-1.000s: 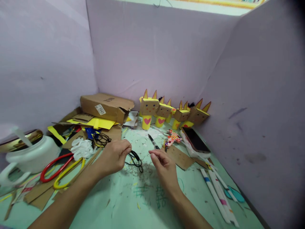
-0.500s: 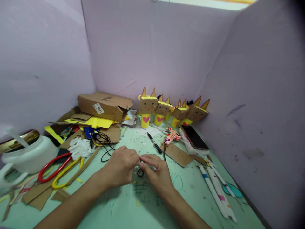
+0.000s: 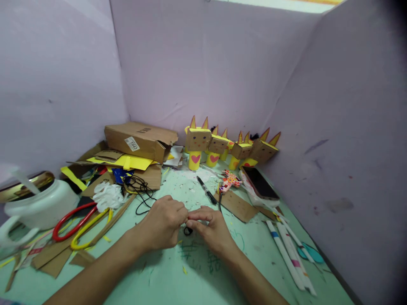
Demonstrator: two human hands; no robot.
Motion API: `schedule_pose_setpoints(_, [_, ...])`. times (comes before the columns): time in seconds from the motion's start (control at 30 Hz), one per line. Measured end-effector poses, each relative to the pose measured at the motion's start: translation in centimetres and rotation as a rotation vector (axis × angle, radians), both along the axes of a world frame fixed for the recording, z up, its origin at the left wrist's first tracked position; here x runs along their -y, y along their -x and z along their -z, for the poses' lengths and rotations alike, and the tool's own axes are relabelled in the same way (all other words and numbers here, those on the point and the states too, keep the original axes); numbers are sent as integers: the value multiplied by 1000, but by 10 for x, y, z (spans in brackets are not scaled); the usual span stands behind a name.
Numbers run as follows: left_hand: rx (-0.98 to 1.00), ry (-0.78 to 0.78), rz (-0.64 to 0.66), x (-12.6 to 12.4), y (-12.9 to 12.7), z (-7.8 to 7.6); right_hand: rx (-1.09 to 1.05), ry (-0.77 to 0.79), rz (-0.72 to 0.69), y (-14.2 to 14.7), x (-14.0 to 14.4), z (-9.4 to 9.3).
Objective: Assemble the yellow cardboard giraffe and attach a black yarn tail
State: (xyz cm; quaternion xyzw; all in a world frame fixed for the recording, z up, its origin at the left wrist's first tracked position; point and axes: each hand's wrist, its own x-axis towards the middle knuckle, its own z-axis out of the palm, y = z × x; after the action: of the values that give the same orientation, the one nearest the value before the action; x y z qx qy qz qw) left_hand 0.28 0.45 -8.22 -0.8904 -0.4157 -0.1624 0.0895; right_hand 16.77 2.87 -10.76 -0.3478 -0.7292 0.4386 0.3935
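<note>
My left hand (image 3: 167,222) is closed, its fingertips meeting those of my right hand (image 3: 208,228) over the middle of the table. Between them they pinch a black cord (image 3: 188,231), whose small loop hangs just under the fingertips. Most of what lies inside the fingers is hidden. Behind my left hand a loose tangle of black cord (image 3: 140,190) spreads across the table; whether it joins the held piece cannot be seen. A black pen (image 3: 206,190) lies beyond my right hand, close to a flat cardboard piece (image 3: 238,206).
Several cardboard-headed figures (image 3: 199,140) with yellow tube bodies stand along the back wall. A cardboard box (image 3: 140,137), scraps, red-and-yellow handles (image 3: 74,231) and a white mug (image 3: 41,205) crowd the left. On the right lie a phone (image 3: 260,182) and white markers (image 3: 286,256).
The small black loop under my fingertips looks smaller and tighter. Both hands stay pressed together in nearly the same place, and the view shifts very slightly.
</note>
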Motion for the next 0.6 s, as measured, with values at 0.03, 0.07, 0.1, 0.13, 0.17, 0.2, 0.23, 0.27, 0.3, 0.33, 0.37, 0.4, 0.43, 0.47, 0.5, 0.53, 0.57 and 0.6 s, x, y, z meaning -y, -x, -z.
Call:
schedule_pose_setpoints(0.03, [6,8,-1,0,0,0,24,-29,8,0,0,0])
schedule_pose_setpoints(0.07, [11,13,-3,0,-1,0,43,-46,16,0,0,0])
schedule_pose_setpoints(0.1, [16,16,-5,0,-1,0,58,-51,24,0,0,0])
schedule_pose_setpoints(0.13, [19,17,-8,0,-1,0,69,-51,32,0,1,-1])
schedule_pose_setpoints(0.17, [19,17,-13,0,-1,1,77,-51,42,0,2,-1])
schedule_pose_setpoints(0.2, [19,15,-20,0,-1,1,84,-57,52,1,3,-2])
schedule_pose_setpoints(0.23, [17,14,-25,1,-1,2,89,-70,66,0,4,-2])
schedule_pose_setpoints(0.27, [17,14,-30,1,-2,2,97,-92,75,0,5,-3])
schedule_pose_setpoints(0.3, [18,15,-36,2,-2,2,109,-123,80,0,6,-3])
schedule_pose_setpoints(0.33, [20,15,-45,2,-2,2,125,-161,84,0,7,-3])
schedule_pose_setpoints(0.37, [22,17,-55,2,-2,2,141,-196,92,0,8,-2])
schedule_pose_setpoints(0.4, [26,22,-65,2,-2,2,151,-222,108,0,9,-1])
schedule_pose_setpoints(0.43, [28,30,-75,2,-3,2,150,-234,136,1,9,1])
schedule_pose_setpoints(0.47, [31,35,-89,1,-3,1,143,-237,169,1,9,2])
schedule_pose_setpoints(0.5, [31,40,-103,1,-3,1,133,-239,203,1,8,4])
schedule_pose_setpoints(0.53, [32,41,-120,0,-3,1,126,-248,232,1,8,6])
schedule_pose_setpoints(0.57, [32,41,-135,0,-4,0,122,-269,254,2,8,7])
schedule_pose_setpoints(0.6, [32,39,-147,0,-4,0,122,-299,267,2,8,8])
